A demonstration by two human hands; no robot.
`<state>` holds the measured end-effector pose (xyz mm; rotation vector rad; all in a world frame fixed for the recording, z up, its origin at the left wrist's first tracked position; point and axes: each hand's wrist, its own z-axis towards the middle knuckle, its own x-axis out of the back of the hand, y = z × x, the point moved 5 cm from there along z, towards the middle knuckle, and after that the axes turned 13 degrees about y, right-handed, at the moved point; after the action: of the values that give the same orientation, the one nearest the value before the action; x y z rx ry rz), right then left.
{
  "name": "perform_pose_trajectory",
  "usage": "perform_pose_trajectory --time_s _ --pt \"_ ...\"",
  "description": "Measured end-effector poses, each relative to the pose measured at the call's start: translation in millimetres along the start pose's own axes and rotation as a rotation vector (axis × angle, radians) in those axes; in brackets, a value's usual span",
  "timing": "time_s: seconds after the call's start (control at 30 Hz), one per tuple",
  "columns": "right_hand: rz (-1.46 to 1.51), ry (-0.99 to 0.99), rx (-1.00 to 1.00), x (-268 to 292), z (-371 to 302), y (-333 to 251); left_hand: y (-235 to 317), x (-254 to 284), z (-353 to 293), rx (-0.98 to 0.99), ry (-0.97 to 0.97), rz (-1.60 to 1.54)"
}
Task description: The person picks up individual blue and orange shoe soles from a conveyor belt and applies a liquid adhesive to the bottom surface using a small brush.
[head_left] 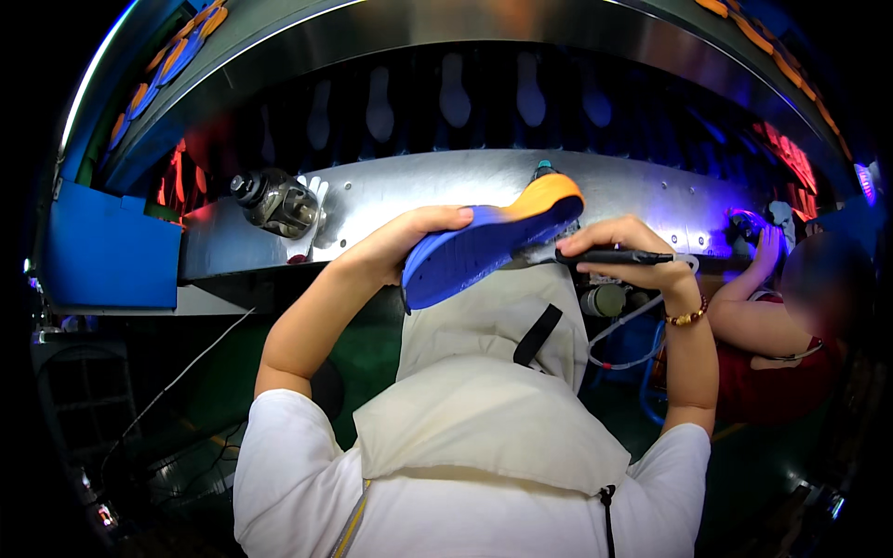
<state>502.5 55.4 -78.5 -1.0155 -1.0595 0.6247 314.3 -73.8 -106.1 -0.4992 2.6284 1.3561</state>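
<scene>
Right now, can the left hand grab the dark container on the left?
Probably not: the left hand is holding the shoe sole, though the way to the dark container looks clear.

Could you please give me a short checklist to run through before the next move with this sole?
1. Left hand gripping the blue-and-orange sole: ok.
2. Right hand holding the black-handled brush: ok.
3. Bristles at the sole: ok, though exact contact is unclear.
4. Dark container on the metal bench, apart from both hands: ok.
5. Sole evenly coated: cannot tell.
</scene>
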Motion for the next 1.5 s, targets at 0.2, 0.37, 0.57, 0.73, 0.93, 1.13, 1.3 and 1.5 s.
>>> perform_pose_trajectory --time_s 0.2,0.37,0.57,0.73,0.93,1.13,1.3,1.5 --pt "0.144 0.112 -0.042 -10.9 3.3 -28.5 -1.8 -10.8 8.7 -0.024 -0.057 -0.122" --pt "0.201 0.316 -0.218 -38.4 33.8 -27.3 -8.1 -24.4 28.0 -0.117 0.035 -0.131" --pt "0.271 0.383 -0.335 -45.1 51.4 -12.8 -10.1 -19.4 40.1 -0.219 0.041 0.016" --pt "0.275 0.443 -0.378 -43.5 61.6 13.6 -19.8 -9.1 47.2 -0.216 0.144 0.044" --pt "0.334 0.608 -0.413 -23.6 57.3 38.1 -25.8 -3.9 46.6 -0.133 0.141 -0.151" --pt "0.429 0.905 -0.347 -11.0 51.3 62.4 -29.6 5.7 54.5 -0.142 0.138 -0.377" --pt "0.284 1.14 -0.193 -16.8 43.7 86.4 -36.7 5.7 58.4 -0.128 0.053 -0.583" --pt "-0.407 0.901 0.08 -79.7 41.5 31.7 -37.7 8.0 63.3 -0.166 0.086 -0.684"
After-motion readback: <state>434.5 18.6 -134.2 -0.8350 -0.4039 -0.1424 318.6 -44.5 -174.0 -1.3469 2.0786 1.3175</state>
